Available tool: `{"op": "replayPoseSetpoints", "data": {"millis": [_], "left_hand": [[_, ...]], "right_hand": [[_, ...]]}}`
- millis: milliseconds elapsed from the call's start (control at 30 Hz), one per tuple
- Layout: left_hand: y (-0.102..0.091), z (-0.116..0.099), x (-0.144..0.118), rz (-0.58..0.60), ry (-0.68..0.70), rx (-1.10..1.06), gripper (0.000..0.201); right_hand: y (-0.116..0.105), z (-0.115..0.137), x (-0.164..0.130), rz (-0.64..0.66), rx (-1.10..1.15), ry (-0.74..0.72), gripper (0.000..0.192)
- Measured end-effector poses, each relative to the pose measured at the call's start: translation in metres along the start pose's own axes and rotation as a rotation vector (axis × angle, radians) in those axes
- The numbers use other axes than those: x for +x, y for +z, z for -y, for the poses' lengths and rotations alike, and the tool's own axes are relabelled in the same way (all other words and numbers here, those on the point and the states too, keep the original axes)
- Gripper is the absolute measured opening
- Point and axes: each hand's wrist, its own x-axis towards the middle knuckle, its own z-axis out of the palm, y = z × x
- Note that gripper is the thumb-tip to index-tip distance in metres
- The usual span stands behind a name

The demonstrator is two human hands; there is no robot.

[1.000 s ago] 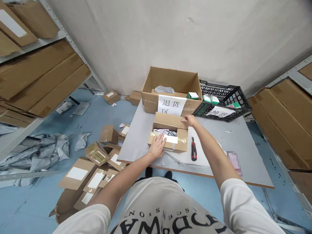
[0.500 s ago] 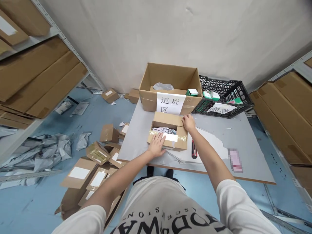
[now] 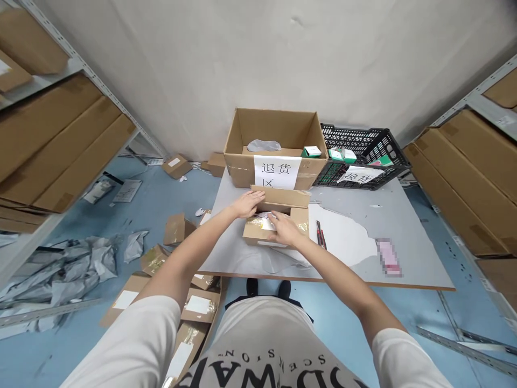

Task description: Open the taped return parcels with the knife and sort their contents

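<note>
A person's left hand (image 3: pixel 246 205) and right hand (image 3: pixel 286 230) lie on one small open carton (image 3: pixel 299 216) near the front of a gray surface (image 3: pixel 416 258), each grip released, the left by the carton's raised back flap (image 3: pixel 286 197), the right across its taped front. A pale printed item (image 3: pixel 262 215) shows inside, partly covered. Behind stands one large carton (image 3: pixel 239 168), fronted by a paper sign (image 3: pixel 277 171), holding one translucent plastic bag (image 3: pixel 264 145) and one green-and-white box (image 3: pixel 311 152). Beside it, one black plastic crate (image 3: pixel 393 170) with a second sign (image 3: pixel 359 174) carries at least three small packages (image 3: pixel 348 156), mostly green and white. One red-and-black utility knife (image 3: pixel 321 235) lies right of the small carton, on white sheeting (image 3: pixel 347 231).
</note>
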Motion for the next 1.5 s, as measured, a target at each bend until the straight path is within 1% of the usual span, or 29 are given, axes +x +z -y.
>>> {"op": "replayPoseSetpoints", "data": {"millis": [67,100,167,233,300,433,500,567,600,633,700,800,833,900,967,1033,1133,1200,1267,1300,1367,1400,1433,1467,1500], "left_hand": [[-0.004,0.011,-0.001,0.102,0.005,0.007,0.083],[-0.005,0.016,-0.002,0.158,0.012,0.008,0.093],[-0.004,0.023,-0.005,0.246,0.046,-0.006,0.108],[0.001,0.028,-0.009,0.287,0.091,-0.029,0.115],[0.009,0.031,-0.012,0.292,0.112,-0.041,0.120],[0.025,0.034,-0.013,0.257,0.094,-0.037,0.126],[0.029,0.034,-0.011,0.248,0.079,-0.040,0.126],[0.031,0.034,-0.008,0.249,0.057,-0.044,0.125],[0.031,0.034,-0.007,0.249,0.050,-0.049,0.125],[0.031,0.034,-0.007,0.247,0.046,-0.058,0.124],[0.031,0.034,-0.007,0.242,0.044,-0.075,0.123],[0.030,0.034,-0.009,0.242,0.045,-0.078,0.126],[0.030,0.034,-0.009,0.246,0.046,-0.071,0.127],[0.031,0.033,-0.010,0.251,0.044,-0.061,0.129],[0.031,0.032,-0.010,0.260,0.035,-0.056,0.129],[0.029,0.031,-0.009,0.267,0.024,-0.050,0.129],[0.023,0.027,-0.006,0.294,-0.012,-0.034,0.127],[0.015,0.021,-0.005,0.325,-0.058,-0.031,0.122],[0.008,0.011,-0.003,0.338,-0.140,-0.053,0.116],[0.005,0.003,-0.003,0.327,-0.206,-0.079,0.113],[0.004,-0.017,-0.001,0.268,-0.398,-0.157,0.110],[0.006,-0.029,-0.001,0.226,-0.521,-0.200,0.111],[0.009,-0.042,0.000,0.184,-0.642,-0.234,0.116],[0.013,-0.055,0.001,0.159,-0.749,-0.260,0.123],[0.018,-0.067,0.002,0.150,-0.830,-0.286,0.129]], "right_hand": [[0.001,0.001,0.008,0.138,0.003,0.068,0.093],[0.001,0.001,0.010,0.192,0.001,0.097,0.096],[0.002,0.001,0.013,0.263,0.003,0.133,0.093],[0.002,0.002,0.012,0.284,-0.003,0.137,0.083],[0.003,0.003,0.011,0.278,-0.017,0.140,0.075],[0.002,0.006,0.011,0.231,-0.046,0.169,0.068],[0.001,0.010,0.009,0.166,-0.095,0.169,0.053],[0.001,0.016,0.001,0.072,-0.165,0.148,0.030],[0.002,0.020,-0.005,0.032,-0.195,0.128,0.024],[0.005,0.023,-0.014,0.006,-0.216,0.103,0.024],[0.015,0.031,-0.035,-0.010,-0.225,0.035,0.032],[0.042,0.041,-0.071,-0.025,-0.197,-0.062,0.041],[0.052,0.045,-0.082,-0.035,-0.184,-0.069,0.044],[0.073,0.049,-0.096,-0.047,-0.157,-0.037,0.051],[0.090,0.051,-0.103,-0.044,-0.126,-0.006,0.056],[0.100,0.050,-0.104,-0.037,-0.092,-0.005,0.061],[0.101,0.047,-0.104,-0.043,-0.034,-0.021,0.060],[0.094,0.044,-0.104,-0.059,0.028,-0.012,0.051],[0.079,0.038,-0.100,-0.080,0.109,0.049,0.043],[0.070,0.034,-0.095,-0.095,0.146,0.105,0.041],[0.049,0.022,-0.079,-0.123,0.184,0.257,0.039],[0.038,0.016,-0.068,-0.132,0.176,0.347,0.044],[0.027,0.009,-0.056,-0.109,0.161,0.445,0.058],[0.018,0.002,-0.042,-0.045,0.152,0.549,0.079],[0.011,-0.005,-0.029,0.048,0.153,0.665,0.096]]}}
